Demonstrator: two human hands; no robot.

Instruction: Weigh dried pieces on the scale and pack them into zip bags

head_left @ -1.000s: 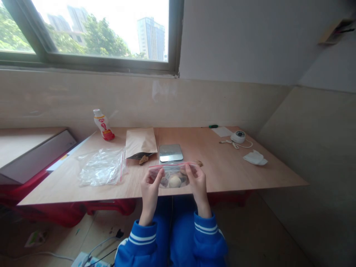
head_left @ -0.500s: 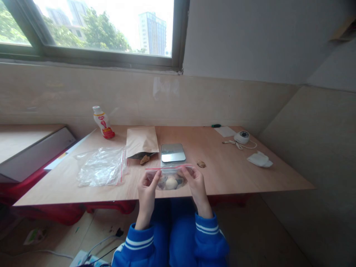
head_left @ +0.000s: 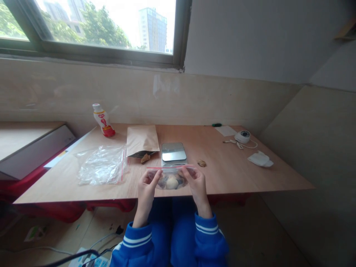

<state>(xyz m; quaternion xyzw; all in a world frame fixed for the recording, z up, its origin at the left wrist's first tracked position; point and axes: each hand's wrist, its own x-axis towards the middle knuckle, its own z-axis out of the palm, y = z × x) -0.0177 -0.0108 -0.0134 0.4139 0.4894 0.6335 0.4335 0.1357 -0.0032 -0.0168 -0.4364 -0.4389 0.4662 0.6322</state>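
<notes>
Between my two hands, at the table's near edge, is a clear zip bag point(head_left: 171, 181) with a red strip along its top. Several pale and brown pieces show through the plastic. My left hand point(head_left: 147, 185) pinches the bag's left top, thumb in front. On the opposite side my right hand point(head_left: 194, 180) grips the top near the strip. Just beyond the bag lies a flat silver scale point(head_left: 173, 152). A brown piece point(head_left: 201, 163) rests on the wood right of the scale, and another brown piece point(head_left: 145, 158) is at the mouth of a kraft pouch point(head_left: 142, 139).
Left on the table point(head_left: 228, 178) lie clear zip bags point(head_left: 100, 167), with a red and white bottle point(head_left: 103, 120) behind. At right are a small white fan point(head_left: 242, 137) with its cable, a crumpled white bag point(head_left: 260, 159), a paper sheet point(head_left: 226, 131) and a green object point(head_left: 217, 125).
The view has shifted slightly. Both hands keep their grip on the zip bag, which has hardly moved.
</notes>
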